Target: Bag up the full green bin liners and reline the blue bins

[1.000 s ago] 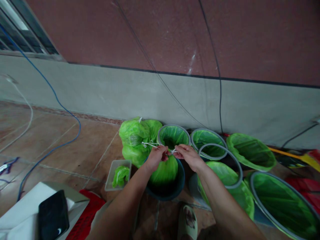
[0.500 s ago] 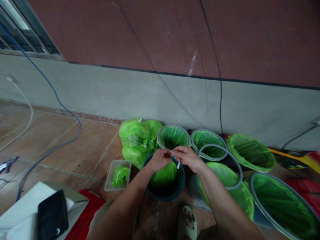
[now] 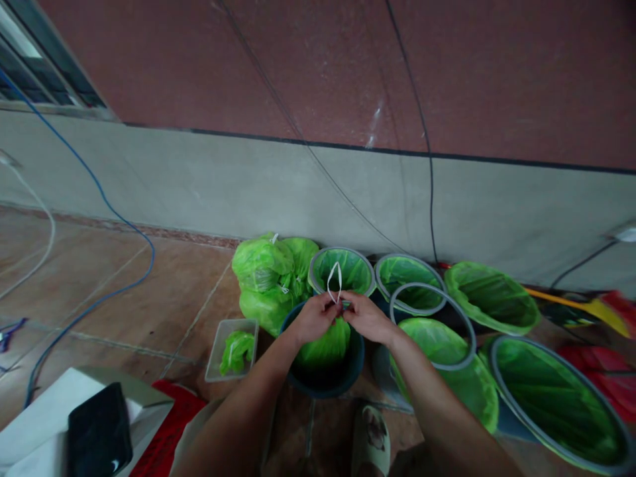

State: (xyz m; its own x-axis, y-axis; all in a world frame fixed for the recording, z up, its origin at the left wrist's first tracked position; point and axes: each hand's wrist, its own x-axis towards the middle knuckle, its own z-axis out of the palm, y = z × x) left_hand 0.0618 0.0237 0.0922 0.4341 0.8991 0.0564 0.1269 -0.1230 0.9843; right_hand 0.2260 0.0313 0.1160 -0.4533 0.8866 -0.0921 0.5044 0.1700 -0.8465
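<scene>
A green mesh-like bag stands in a dark blue bucket, its neck gathered at the top. My left hand is closed at that neck with fingers pinched on a white drawstring, which rises as a loop above the fingertips. Close beside it, my right hand is also closed, its fingertips pinching at the same string and bag neck. The two hands nearly meet over the bucket. Exactly how the string runs between the fingers is hidden.
Tied green bags lean on the wall at left. A clear plastic tub holds green material. Green-lined bins stand right, with a loose grey ring. A phone lies on a white box.
The white string, whose end hung below my right fingers, now stands up as a loop above both hands. The hands stay over the bucket; the view shifts slightly.
</scene>
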